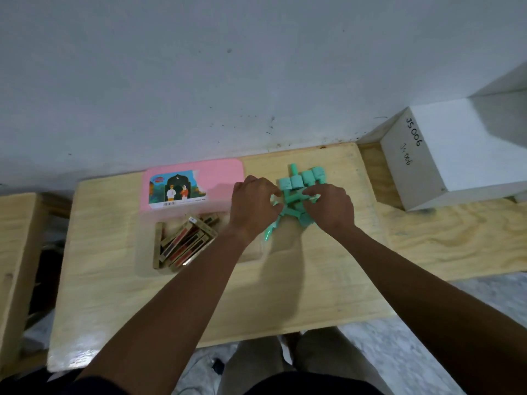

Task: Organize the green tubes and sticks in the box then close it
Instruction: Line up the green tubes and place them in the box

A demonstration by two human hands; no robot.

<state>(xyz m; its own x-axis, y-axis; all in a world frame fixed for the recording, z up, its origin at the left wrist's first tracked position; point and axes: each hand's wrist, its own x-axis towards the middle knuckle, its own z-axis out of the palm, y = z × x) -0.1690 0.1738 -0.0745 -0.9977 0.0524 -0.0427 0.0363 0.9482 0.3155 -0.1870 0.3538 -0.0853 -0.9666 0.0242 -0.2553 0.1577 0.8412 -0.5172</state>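
Note:
A heap of green tubes and sticks (299,182) lies on the wooden table, right of the box. Several short green tubes stand side by side at the heap's far edge. My left hand (252,205) and my right hand (330,206) both rest on the heap, fingers curled around green pieces from either side. A green stick (269,230) pokes out below my left hand. The clear box (148,240) sits left of my hands, its pink lid (216,178) open and leaning back toward the wall. What lies under my palms is hidden.
Several wooden pieces with red and dark stripes (185,243) fill the left part of the box. A white block marked JS006 (456,155) stands at the right on a second wooden surface. The wall runs along the table's far edge. Another wooden bench (17,252) is at the left.

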